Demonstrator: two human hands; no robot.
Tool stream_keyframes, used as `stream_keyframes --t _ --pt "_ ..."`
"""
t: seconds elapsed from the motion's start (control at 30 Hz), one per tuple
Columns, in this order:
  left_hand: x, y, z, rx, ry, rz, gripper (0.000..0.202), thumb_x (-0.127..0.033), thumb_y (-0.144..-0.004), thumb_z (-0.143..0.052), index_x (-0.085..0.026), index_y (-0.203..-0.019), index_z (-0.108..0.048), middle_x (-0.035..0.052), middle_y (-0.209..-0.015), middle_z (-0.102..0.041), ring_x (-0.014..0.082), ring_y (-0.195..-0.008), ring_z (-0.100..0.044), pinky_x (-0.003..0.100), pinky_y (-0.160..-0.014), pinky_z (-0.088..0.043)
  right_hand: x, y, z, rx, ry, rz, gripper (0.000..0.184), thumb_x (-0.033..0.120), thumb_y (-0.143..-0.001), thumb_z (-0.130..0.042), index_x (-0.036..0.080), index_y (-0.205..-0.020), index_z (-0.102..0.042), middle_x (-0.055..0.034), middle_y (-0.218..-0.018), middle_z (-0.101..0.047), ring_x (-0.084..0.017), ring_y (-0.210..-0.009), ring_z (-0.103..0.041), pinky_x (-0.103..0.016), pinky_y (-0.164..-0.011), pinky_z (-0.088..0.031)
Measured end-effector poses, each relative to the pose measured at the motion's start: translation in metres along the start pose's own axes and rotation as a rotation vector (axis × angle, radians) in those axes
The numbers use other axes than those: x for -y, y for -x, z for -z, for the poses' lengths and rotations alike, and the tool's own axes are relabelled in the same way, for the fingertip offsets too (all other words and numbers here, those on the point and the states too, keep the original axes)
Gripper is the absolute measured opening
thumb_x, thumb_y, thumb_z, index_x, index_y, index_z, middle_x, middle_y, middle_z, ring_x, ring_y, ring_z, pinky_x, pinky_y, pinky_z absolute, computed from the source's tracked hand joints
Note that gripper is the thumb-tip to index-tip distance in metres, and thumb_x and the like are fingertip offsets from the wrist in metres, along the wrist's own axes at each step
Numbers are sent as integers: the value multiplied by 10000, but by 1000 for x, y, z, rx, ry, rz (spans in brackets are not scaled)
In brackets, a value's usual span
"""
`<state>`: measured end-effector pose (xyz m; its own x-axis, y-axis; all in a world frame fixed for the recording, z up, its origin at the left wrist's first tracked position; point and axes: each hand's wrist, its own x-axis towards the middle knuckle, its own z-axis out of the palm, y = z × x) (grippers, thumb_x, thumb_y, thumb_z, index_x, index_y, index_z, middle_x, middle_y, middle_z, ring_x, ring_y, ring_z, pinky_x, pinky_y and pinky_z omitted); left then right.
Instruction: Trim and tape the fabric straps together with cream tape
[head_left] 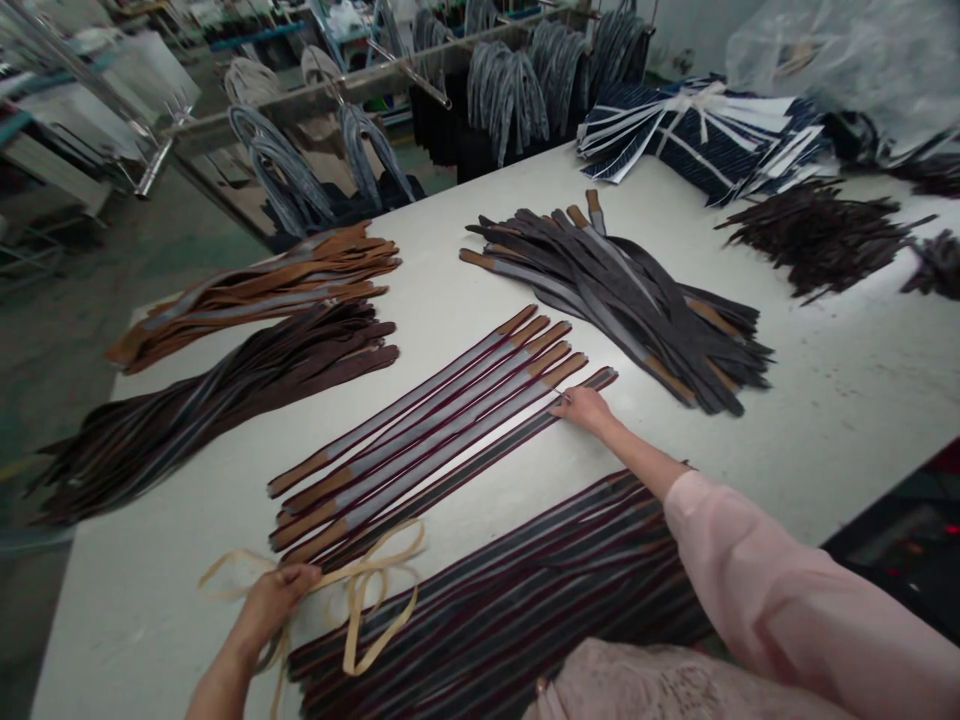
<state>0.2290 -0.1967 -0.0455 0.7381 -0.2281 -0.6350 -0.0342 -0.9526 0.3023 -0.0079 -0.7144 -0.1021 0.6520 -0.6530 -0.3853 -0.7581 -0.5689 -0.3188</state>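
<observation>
A long dark fabric strip (465,469) with maroon edges lies slanted across the white table. My right hand (586,411) pinches it near its far right end. At the strip's lower left end, my left hand (279,600) is closed with thumb and fingers together on it. A pale yellow ribbon (386,640) lies in loops beside and partly under my left hand. Just beyond is a row of several grey strips (427,405) with brown ends, side by side. Closer to my body lies a broad pile of dark maroon-edged strips (510,600).
Brown strips (255,285) and dark brown strips (225,385) lie at left. A bundle of dark grey strips (600,280) sits beyond my right hand. Farther back are tied navy striped pieces (705,135) and a dark scrap heap (821,235). Metal rails (390,75) hold hanging grey pieces.
</observation>
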Motion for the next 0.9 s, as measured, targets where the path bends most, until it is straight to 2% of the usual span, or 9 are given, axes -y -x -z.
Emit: stream_keyframes --t 0.13,0.3,0.4,0.5,0.57,0.63,0.73,0.83,0.9 --pt "0 -5 -8 -15 41 -4 333 -493 -533 -575 -168 -567 -636 23 -521 -595 201 -571 -545 282 -528 -428 1 1 -1 0 47 -23 345 517 -651 -586 187 -748 -600 -68 -784 -633 -193 -749 -575 -252 -581 -359" --pt "8 -12 -16 -28 -127 -72 313 -462 -577 -515 -166 -496 -579 12 -471 -541 186 -559 -524 269 -538 -394 13 9 1 -44 137 -35 364 483 -675 -580 179 -875 -589 -103 -895 -631 -223 -840 -576 -272 -635 -391" --pt "12 -11 -19 -38 -187 -98 320 -448 -625 -464 -165 -522 -573 13 -484 -539 176 -555 -511 263 -532 -369 46 28 -10 -115 155 59 266 379 -766 -494 183 -925 -580 -105 -915 -631 -219 -880 -572 -279 -683 -392" --pt "16 -5 -18 -42 -202 -122 325 -450 -647 -455 -166 -571 -591 11 -508 -551 175 -575 -513 259 -541 -357 87 51 -36 -29 106 171 231 325 -808 -423 188 -865 -601 -94 -877 -644 -202 -875 -576 -265 -694 -388" --pt "26 1 -12 -35 -187 -176 358 -489 -665 -452 -171 -611 -607 5 -543 -569 176 -609 -524 252 -561 -360 108 61 -53 17 88 145 233 310 -809 -416 186 -849 -609 -95 -880 -647 -195 -868 -577 -256 -688 -384" --pt "47 7 0 -27 -178 -256 395 -534 -679 -444 -179 -637 -612 -3 -575 -579 173 -636 -528 242 -579 -362 119 65 -64 10 91 88 233 311 -802 -423 182 -844 -611 -98 -894 -646 -190 -861 -574 -249 -675 -378" --pt "102 12 28 10 -177 -317 401 -563 -667 -467 -190 -651 -612 -15 -599 -588 164 -634 -523 226 -583 -358 121 68 -68 -13 83 76 248 377 -777 -459 181 -804 -608 -80 -860 -644 -175 -820 -570 -230 -642 -364" --pt "168 18 63 19 -171 -264 348 -555 -627 -518 -222 -654 -617 -40 -597 -597 161 -650 -524 212 -596 -351 122 73 -68 -22 64 71 301 470 -714 -522 183 -768 -595 -50 -795 -633 -154 -746 -559 -217 -603 -347" --pt "207 26 87 -55 -148 -207 286 -529 -583 -562 -258 -649 -623 -67 -616 -612 166 -698 -531 206 -623 -343 126 79 -70 -23 51 57 344 514 -676 -548 185 -770 -584 -35 -766 -622 -145 -710 -547 -213 -583 -338"
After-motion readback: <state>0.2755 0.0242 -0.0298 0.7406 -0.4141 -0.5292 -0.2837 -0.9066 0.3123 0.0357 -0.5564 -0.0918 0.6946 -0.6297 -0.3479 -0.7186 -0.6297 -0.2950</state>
